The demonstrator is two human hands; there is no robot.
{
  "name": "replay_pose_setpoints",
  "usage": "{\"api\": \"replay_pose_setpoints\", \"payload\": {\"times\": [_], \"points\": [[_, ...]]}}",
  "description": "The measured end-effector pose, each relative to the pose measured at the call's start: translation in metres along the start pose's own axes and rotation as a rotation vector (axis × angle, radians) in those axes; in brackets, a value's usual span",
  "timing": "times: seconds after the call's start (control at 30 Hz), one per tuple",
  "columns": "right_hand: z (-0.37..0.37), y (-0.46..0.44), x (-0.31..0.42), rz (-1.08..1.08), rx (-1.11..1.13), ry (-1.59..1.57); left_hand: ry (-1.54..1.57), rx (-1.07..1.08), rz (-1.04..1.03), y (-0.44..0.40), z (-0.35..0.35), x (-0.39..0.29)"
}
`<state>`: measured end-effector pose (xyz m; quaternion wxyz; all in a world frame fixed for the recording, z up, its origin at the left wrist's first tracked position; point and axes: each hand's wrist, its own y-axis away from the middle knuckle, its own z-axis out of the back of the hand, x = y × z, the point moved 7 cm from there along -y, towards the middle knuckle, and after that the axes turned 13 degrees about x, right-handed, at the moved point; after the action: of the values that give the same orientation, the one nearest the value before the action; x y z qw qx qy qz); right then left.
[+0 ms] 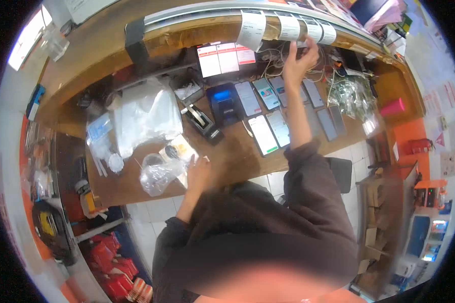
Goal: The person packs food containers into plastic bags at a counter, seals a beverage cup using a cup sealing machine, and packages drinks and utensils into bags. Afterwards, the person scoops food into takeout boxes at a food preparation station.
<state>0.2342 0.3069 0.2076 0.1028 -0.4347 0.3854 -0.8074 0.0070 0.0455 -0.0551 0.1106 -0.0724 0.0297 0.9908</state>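
My right hand (302, 58) is raised to the ledge at the back of the desk. Its fingers are apart and reach the lower edge of the printed paper slips (289, 28) hanging there; whether they pinch one is hard to tell. Low over the desk, my left hand (199, 174) is slightly blurred, its fingertips at the edge of a pale packet (181, 149). A crumpled clear plastic bag (159, 174) lies beside that packet. Several phones (263, 135) lie in rows below my right forearm.
A tape dispenser (202, 123) and a small dark printer (224, 103) stand mid-desk. Behind them is a lit screen (226, 59). White plastic bags (146, 113) lie at the left, crumpled clear wrap (351, 96) and cables at the right, with a pink cup (392, 107) beyond.
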Motion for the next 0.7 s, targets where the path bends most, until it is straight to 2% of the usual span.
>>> {"api": "replay_pose_setpoints", "payload": {"times": [0.07, 0.1, 0.17, 0.2, 0.23, 0.27, 0.33, 0.37, 0.43, 0.47, 0.5, 0.53, 0.6, 0.63, 0.67, 0.7], "points": [[-0.007, -0.020, -0.007, -0.010, 0.104, 0.017, 0.036, -0.021, -0.009, 0.010, 0.000, 0.014], [-0.006, -0.026, -0.010, -0.008, 0.125, 0.003, 0.042, 0.061, -0.033, 0.013, 0.003, 0.018], [-0.022, -0.036, -0.013, 0.081, 0.348, -0.621, 0.065, 0.152, -0.025, 0.016, 0.008, 0.021], [-0.012, -0.036, -0.003, 0.210, 0.256, -0.449, 0.035, 0.132, 0.020, 0.017, 0.015, 0.024], [-0.008, -0.030, -0.007, 0.118, 0.289, -0.495, 0.006, 0.115, 0.070, 0.019, 0.020, 0.026], [-0.004, -0.016, -0.009, 0.022, 0.330, -0.540, 0.138, 0.079, 0.147, 0.018, 0.030, 0.026], [-0.001, 0.030, 0.016, 0.000, 0.457, -0.521, 0.524, 0.017, 0.338, 0.011, 0.050, 0.023], [-0.011, 0.064, 0.025, -0.034, 0.605, -0.503, 0.926, -0.061, 0.307, -0.003, 0.074, 0.016], [-0.029, 0.146, 0.039, -0.123, 0.957, -0.553, 1.379, -0.294, 0.249, -0.023, 0.092, -0.002], [-0.035, 0.189, 0.048, -0.193, 1.162, -0.599, 1.566, -0.423, 0.177, -0.036, 0.091, -0.011], [-0.043, 0.225, 0.048, -0.130, 1.362, -0.541, 1.530, -0.428, 0.282, -0.042, 0.086, -0.015], [-0.047, 0.246, 0.050, -0.246, 1.331, -0.785, 1.670, -0.530, 0.332, -0.046, 0.083, -0.015], [-0.059, 0.255, 0.027, -0.421, 1.373, -0.718, 1.602, -0.558, 0.467, -0.041, 0.058, 0.005], [-0.062, 0.243, 0.020, -0.425, 1.182, -0.746, 1.599, -0.567, 0.482, -0.033, 0.046, 0.014], [-0.073, 0.238, 0.012, -0.426, 1.189, -0.751, 1.511, -0.412, 0.481, -0.026, 0.034, 0.021], [-0.084, 0.229, 0.001, -0.328, 1.222, -0.564, 1.420, -0.258, 0.475, -0.025, 0.023, 0.023]]}}
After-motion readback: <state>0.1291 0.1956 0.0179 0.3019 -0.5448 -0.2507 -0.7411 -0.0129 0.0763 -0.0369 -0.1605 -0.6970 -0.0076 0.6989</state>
